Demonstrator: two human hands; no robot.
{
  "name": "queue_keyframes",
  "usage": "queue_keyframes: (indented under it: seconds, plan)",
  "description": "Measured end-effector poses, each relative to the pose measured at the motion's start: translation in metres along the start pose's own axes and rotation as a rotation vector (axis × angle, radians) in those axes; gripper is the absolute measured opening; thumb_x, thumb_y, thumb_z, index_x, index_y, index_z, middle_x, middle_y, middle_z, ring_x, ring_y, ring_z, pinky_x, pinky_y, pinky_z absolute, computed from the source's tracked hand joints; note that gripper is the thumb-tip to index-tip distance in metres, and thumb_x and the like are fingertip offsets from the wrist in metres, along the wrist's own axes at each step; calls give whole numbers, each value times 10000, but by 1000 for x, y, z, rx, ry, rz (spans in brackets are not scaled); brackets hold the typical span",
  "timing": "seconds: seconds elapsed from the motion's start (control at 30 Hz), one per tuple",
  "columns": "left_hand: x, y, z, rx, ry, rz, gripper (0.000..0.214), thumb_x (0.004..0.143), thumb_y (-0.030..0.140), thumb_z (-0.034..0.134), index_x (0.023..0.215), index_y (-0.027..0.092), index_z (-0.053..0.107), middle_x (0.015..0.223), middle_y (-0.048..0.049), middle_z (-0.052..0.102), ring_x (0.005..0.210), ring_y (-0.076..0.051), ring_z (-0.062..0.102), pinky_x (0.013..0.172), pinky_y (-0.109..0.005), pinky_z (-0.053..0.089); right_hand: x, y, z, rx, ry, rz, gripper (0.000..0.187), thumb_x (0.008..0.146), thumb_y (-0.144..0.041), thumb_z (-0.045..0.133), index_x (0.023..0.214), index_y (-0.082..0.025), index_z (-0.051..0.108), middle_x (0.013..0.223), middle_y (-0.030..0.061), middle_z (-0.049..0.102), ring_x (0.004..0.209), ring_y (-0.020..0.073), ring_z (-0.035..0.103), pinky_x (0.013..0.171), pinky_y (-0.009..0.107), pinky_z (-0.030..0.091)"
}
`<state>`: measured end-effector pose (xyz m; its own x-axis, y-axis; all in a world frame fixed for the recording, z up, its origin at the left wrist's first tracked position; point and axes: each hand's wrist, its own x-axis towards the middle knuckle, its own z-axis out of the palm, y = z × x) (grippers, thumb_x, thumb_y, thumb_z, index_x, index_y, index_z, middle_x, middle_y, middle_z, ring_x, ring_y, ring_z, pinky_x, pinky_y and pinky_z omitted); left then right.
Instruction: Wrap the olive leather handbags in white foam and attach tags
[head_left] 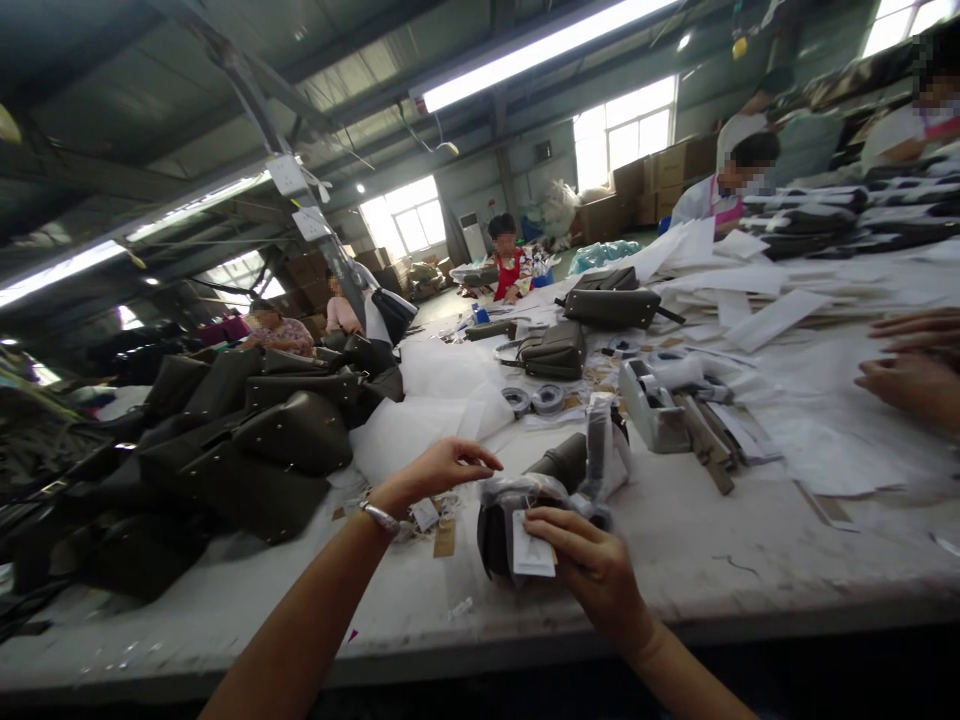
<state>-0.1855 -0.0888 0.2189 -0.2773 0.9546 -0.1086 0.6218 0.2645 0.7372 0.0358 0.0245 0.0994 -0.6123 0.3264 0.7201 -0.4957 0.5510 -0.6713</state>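
by the right hand [596, 570], fingers partly closed, a white hang tag [531, 560] is held against a dark handbag [493, 535] at six o'clock; nearby, the left hand [442, 468] is half-open, empty. beyond, studded bags [251, 475] are heaped at eight o'clock.

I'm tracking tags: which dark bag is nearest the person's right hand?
The dark bag directly behind the white tag in the right hand; the other bags lie farther off.
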Motion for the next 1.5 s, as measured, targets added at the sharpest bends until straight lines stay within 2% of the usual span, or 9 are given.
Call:
queue_keyframes:
  seconds: [0.13,0.3,0.5,0.7,0.87,1.07,1.17,1.3,1.5]
  plan:
    - [21,9,0,16,-144,109,237,779,276,671,970,191,783,957,-63,737,856,-193,634,769,-263,472,-1,7,3,-49,-49,-54,377,937,-142,524,1242,-301,678,1248,59,678,1127,219,659,969,332,555]
    - [50,9,-1,24,-319,188,226,707,189,708,909,233,798,899,-36,725,761,-160,617,704,-249,476,2,14,3,-93,8,-80,380,937,-127,516,1235,-294,683,1240,55,683,1168,222,635,1009,342,528]
    - [63,11,8,-16,-410,200,90,666,208,782,755,216,787,854,-41,691,784,-175,609,704,-258,473,4,16,1,-83,-5,-81,364,935,-137,526,1224,-283,692,1224,66,691,1166,231,636,1007,352,530]
    - [46,13,-11,-119,-298,88,193,714,372,792,778,194,749,874,-38,691,804,-164,593,764,-262,471,8,10,-1,1,30,1,308,936,-192,529,1154,-281,727,1125,70,732,1066,233,685,941,351,566]
    - [16,16,-24,-360,-158,-26,308,822,471,696,879,169,687,916,-64,709,904,-185,636,850,-303,484,17,-2,4,107,74,145,217,925,-275,575,1051,-272,752,1047,63,747,954,231,706,858,326,576]
    - [-3,10,2,-730,18,-41,292,848,443,691,871,154,655,731,-2,602,767,-127,632,799,-264,494,39,-16,15,244,111,431,283,952,-402,548,1039,-215,743,626,-3,674,502,133,593,549,232,494]
    - [-5,3,14,-868,72,-48,277,809,398,747,955,167,700,826,-14,639,698,-75,593,774,-233,496,52,-21,17,203,137,484,291,934,-423,568,951,-189,741,554,-18,610,493,126,563,512,219,450]
    - [-4,-4,24,-969,130,-98,413,682,321,864,1045,169,737,949,-52,685,677,-53,572,736,-205,490,68,-27,15,135,131,503,260,917,-397,583,903,-183,730,542,-24,591,471,120,544,479,215,414]
    - [1,-2,34,-995,185,-123,411,641,343,889,994,173,765,909,-57,718,701,-78,598,730,-217,486,79,-29,10,95,52,557,281,900,-393,575,913,-173,748,548,-13,614,452,122,546,467,217,410]
